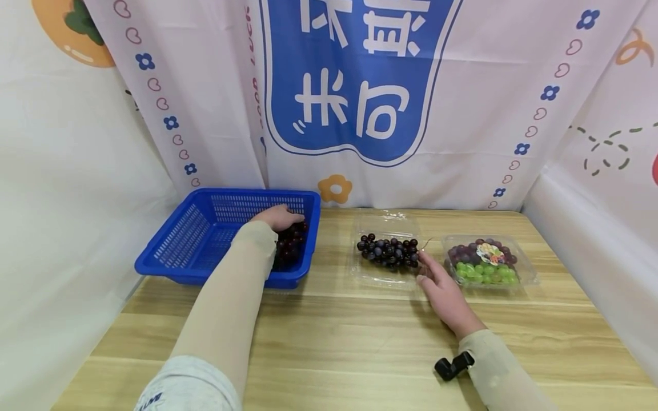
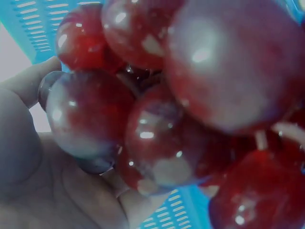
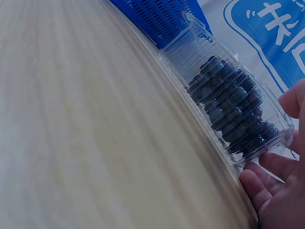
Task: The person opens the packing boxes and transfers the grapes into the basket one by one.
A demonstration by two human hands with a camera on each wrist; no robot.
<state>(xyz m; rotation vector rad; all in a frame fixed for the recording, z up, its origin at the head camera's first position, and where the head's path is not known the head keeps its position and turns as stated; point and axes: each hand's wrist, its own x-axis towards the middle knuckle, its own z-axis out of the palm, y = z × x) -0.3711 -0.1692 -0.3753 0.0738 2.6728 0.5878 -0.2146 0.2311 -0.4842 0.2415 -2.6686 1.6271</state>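
In the head view my left hand (image 1: 278,217) reaches into the blue basket (image 1: 169,273) at its right end. There it holds a bunch of dark red grapes (image 1: 291,245); the left wrist view shows large glossy grapes (image 2: 167,129) against the palm, with part of the fingers hidden behind them. My right hand (image 1: 446,297) touches the right end of a clear plastic box (image 1: 377,281), fingertips at its rim. Black grapes (image 1: 389,252) lie inside that box, and its lid (image 1: 386,221) is folded back toward the wall. In the right wrist view relaxed fingers (image 3: 257,186) rest beside the box.
Right of the open box stands a closed clear box (image 1: 525,260) with dark and green grapes and a round label. Under everything is a wood-grain table (image 1: 349,342). A printed cloth (image 1: 452,182) hangs behind it, and white cloth walls flank both sides.
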